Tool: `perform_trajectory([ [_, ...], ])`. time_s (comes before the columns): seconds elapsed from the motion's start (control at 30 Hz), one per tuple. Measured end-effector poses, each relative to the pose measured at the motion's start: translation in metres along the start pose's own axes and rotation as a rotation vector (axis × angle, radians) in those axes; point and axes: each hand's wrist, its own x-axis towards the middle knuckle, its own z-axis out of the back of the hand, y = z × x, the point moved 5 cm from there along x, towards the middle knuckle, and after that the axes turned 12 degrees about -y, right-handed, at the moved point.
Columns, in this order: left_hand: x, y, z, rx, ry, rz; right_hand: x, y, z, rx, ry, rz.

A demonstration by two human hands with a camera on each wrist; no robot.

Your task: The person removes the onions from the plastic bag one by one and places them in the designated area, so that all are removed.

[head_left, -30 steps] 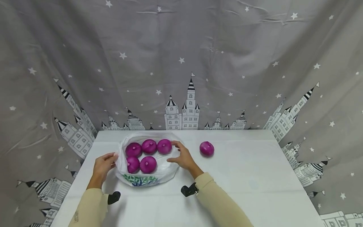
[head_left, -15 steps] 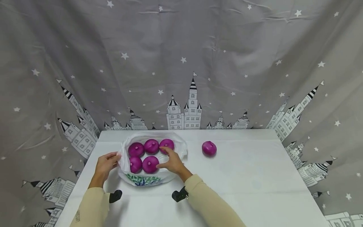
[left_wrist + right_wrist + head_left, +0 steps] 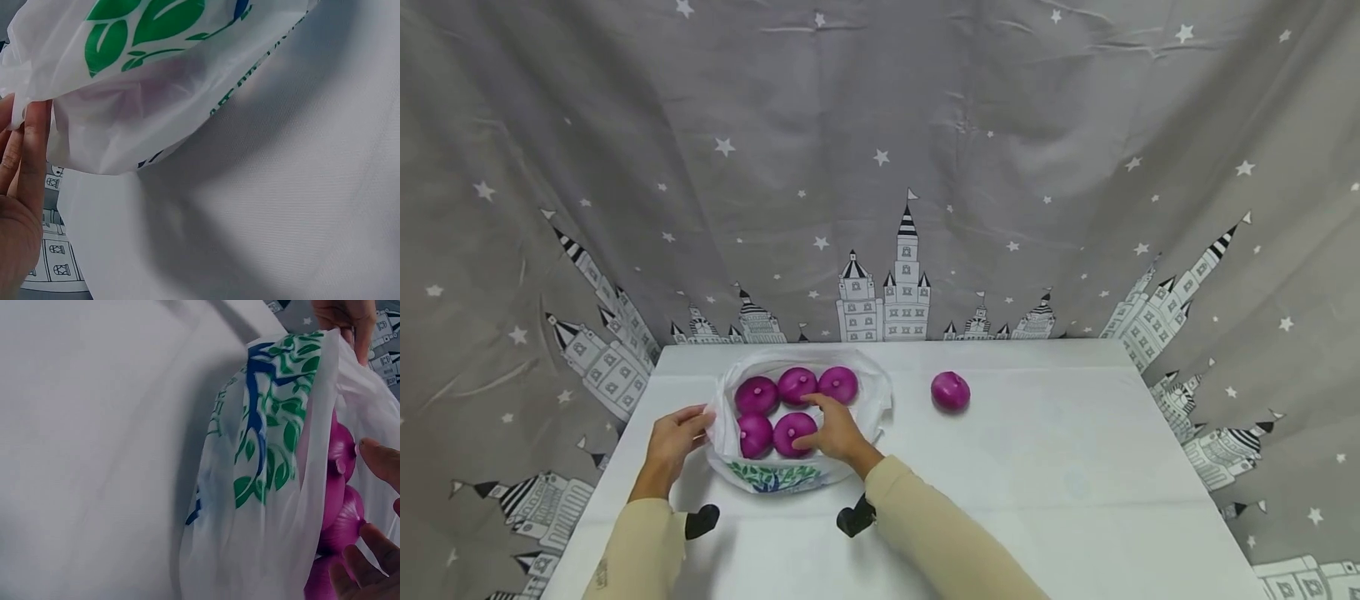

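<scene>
A white plastic bag (image 3: 775, 477) with a green leaf print lies at the table's left, its mouth spread wide. Several purple-red onions (image 3: 757, 394) sit inside it in two rows. My left hand (image 3: 673, 442) pinches the bag's left rim between thumb and fingers, as the left wrist view also shows at the bag's edge (image 3: 25, 103). Over the bag's mouth is my right hand (image 3: 841, 429), thumb and fingers spread apart around the front right onion (image 3: 790, 433). The right wrist view shows fingertips close to the onions (image 3: 347, 519); contact is hard to tell.
One more onion (image 3: 951, 392) lies alone on the white table (image 3: 1060, 467), right of the bag. Behind the table hangs a grey curtain (image 3: 1037, 167) with stars and castles. A dark wrist mount (image 3: 702, 522) sits on each sleeve.
My right hand has moved left from the bag's right rim to over the front right onion. The left hand keeps its hold on the bag's left rim.
</scene>
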Motion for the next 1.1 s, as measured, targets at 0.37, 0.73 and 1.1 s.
perform_trajectory([
  [0.37, -0.001, 0.005, 0.000, 0.006, -0.008, 0.026, 0.008, -0.005, -0.015, -0.007, 0.012, -0.090],
  [0.73, 0.001, -0.001, 0.000, 0.006, -0.018, 0.016, 0.010, -0.016, -0.029, -0.065, 0.009, -0.148],
  [1.1, 0.006, 0.003, 0.002, -0.024, -0.034, 0.018, 0.018, -0.011, -0.020, -0.074, -0.037, -0.113],
])
